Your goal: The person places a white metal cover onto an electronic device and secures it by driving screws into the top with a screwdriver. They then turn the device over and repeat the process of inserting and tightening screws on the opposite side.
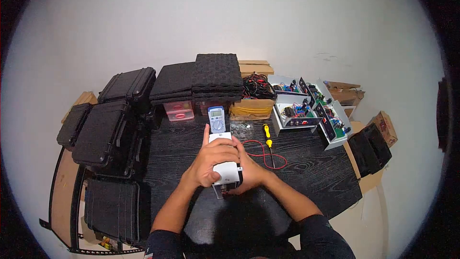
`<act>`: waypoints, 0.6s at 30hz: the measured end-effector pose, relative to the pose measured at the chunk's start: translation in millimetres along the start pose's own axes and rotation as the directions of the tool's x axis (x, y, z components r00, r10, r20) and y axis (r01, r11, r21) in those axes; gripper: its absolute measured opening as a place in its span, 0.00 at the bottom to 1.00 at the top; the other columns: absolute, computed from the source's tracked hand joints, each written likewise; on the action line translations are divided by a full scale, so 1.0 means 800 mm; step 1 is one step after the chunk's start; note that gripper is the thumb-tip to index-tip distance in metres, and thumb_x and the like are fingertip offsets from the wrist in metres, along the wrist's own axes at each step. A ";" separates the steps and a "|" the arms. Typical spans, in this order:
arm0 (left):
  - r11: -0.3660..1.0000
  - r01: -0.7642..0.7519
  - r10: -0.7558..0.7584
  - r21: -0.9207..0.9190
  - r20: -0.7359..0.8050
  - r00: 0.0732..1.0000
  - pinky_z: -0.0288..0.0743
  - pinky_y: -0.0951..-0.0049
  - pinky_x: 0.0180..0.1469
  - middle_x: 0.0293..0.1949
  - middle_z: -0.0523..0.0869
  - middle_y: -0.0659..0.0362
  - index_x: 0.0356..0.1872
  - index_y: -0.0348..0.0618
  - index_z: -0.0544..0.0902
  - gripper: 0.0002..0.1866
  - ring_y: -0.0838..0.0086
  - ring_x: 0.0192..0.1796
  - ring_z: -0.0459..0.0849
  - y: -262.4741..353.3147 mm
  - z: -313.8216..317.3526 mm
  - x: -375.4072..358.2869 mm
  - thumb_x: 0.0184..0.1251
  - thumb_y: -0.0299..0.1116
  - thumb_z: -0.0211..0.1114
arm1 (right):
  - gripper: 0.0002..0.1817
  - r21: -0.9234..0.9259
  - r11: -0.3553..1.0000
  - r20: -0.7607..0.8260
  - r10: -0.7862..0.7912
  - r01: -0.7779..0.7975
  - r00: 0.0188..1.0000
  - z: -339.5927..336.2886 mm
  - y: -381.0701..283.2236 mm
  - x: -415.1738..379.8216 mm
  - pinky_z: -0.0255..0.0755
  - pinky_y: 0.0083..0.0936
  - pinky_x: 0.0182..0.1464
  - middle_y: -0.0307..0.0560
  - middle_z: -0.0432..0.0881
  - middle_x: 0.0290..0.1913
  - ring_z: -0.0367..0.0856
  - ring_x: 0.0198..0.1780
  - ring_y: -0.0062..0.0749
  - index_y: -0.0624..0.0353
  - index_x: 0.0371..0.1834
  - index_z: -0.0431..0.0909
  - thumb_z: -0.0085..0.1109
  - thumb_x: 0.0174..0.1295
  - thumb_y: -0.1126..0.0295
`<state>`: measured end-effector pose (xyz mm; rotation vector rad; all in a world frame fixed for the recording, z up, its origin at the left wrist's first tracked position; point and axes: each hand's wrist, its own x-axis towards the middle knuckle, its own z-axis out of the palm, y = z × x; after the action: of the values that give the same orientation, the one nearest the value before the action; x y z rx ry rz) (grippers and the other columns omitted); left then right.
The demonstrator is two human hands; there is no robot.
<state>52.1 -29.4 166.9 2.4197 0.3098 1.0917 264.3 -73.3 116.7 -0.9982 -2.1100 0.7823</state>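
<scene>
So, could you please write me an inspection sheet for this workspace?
Surface: black tabletop with wood grain; spills: nothing seen.
Job's things: white case held up; blue-edged multimeter just beyond it.
Clutter: yellow-handled screwdriver on the right side, open white units with exposed boards behind it.
Hands: left hand and right hand both grip the white case; gloves: nothing seen.
Cables: red lead loops loosely by the screwdriver; tangled cables fill a box at the back.
Surroundings: black hard cases stacked at left, textured black sheets at the back, pale wall behind.
</scene>
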 end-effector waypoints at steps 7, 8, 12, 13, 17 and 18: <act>0.999 -0.011 0.011 -0.033 -0.002 1.000 0.12 0.27 0.79 0.48 0.93 0.59 0.45 0.48 0.93 0.49 0.58 0.64 0.85 -0.007 0.008 -0.002 0.68 0.80 0.35 | 0.91 0.021 0.995 -0.103 -0.093 0.096 0.990 0.001 0.000 0.000 0.53 0.48 0.84 0.68 0.50 0.84 0.54 0.85 0.60 0.63 0.88 0.31 0.95 0.24 0.53; 1.000 -0.002 0.001 -0.006 -0.013 1.000 0.13 0.29 0.79 0.46 0.93 0.60 0.43 0.48 0.93 0.51 0.58 0.63 0.86 -0.005 0.008 -0.001 0.68 0.81 0.30 | 0.90 0.005 0.995 -0.111 -0.102 0.103 0.989 0.001 0.001 0.000 0.53 0.48 0.84 0.68 0.49 0.84 0.53 0.85 0.61 0.64 0.88 0.33 0.95 0.24 0.53; 0.999 -0.001 0.003 0.033 -0.053 0.999 0.14 0.32 0.81 0.41 0.94 0.61 0.39 0.49 0.94 0.55 0.59 0.61 0.88 -0.003 0.009 0.002 0.69 0.81 0.22 | 0.87 -0.046 0.988 -0.132 -0.153 0.149 0.979 0.002 0.008 0.001 0.51 0.47 0.85 0.69 0.48 0.85 0.50 0.86 0.62 0.66 0.88 0.37 0.93 0.25 0.52; 1.000 -0.011 0.012 0.025 -0.063 0.998 0.14 0.33 0.81 0.41 0.94 0.61 0.39 0.49 0.94 0.55 0.59 0.61 0.88 -0.004 0.009 0.002 0.69 0.80 0.22 | 0.87 -0.054 0.985 -0.135 -0.170 0.164 0.976 0.002 0.010 0.001 0.50 0.47 0.85 0.69 0.47 0.86 0.50 0.87 0.63 0.66 0.88 0.38 0.93 0.25 0.52; 1.000 -0.004 0.005 0.006 -0.076 0.997 0.14 0.34 0.81 0.41 0.94 0.60 0.38 0.48 0.94 0.50 0.59 0.61 0.88 -0.003 0.011 0.002 0.72 0.74 0.26 | 0.87 -0.023 0.987 -0.137 -0.160 0.159 0.978 0.004 0.012 0.000 0.50 0.47 0.85 0.70 0.46 0.86 0.49 0.87 0.63 0.66 0.88 0.36 0.92 0.27 0.52; 1.000 -0.011 0.011 0.000 -0.078 0.997 0.14 0.34 0.81 0.40 0.94 0.60 0.38 0.48 0.94 0.48 0.59 0.60 0.87 -0.003 0.012 0.002 0.72 0.73 0.27 | 0.87 -0.014 0.987 -0.141 -0.159 0.158 0.977 0.006 0.013 0.000 0.49 0.47 0.85 0.70 0.46 0.86 0.48 0.87 0.63 0.66 0.88 0.36 0.92 0.28 0.52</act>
<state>60.1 -29.5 161.3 2.3846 0.3221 1.1926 265.1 -69.3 106.0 -0.8488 -2.0396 0.6113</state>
